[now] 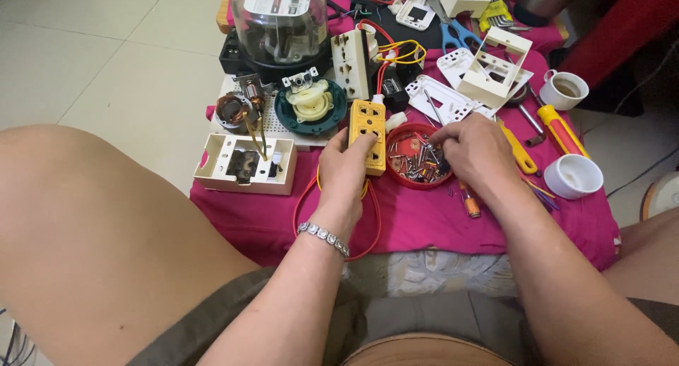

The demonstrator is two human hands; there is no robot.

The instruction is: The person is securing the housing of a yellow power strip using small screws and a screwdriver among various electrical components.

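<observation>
Yellow socket block clamped in left hand grip; right hand fingertips together among screws.

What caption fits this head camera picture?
Left hand holds a yellow socket block; right hand picks in a red screw dish.

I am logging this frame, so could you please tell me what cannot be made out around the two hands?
- Head view: the right hand covers part of the red dish, so what its fingers pinch is hidden.
- The screws in the dish are too small to tell apart.
- The left hand hides the lower left of the yellow socket block.
- The glass-domed meter is cut off by the top edge.
</observation>
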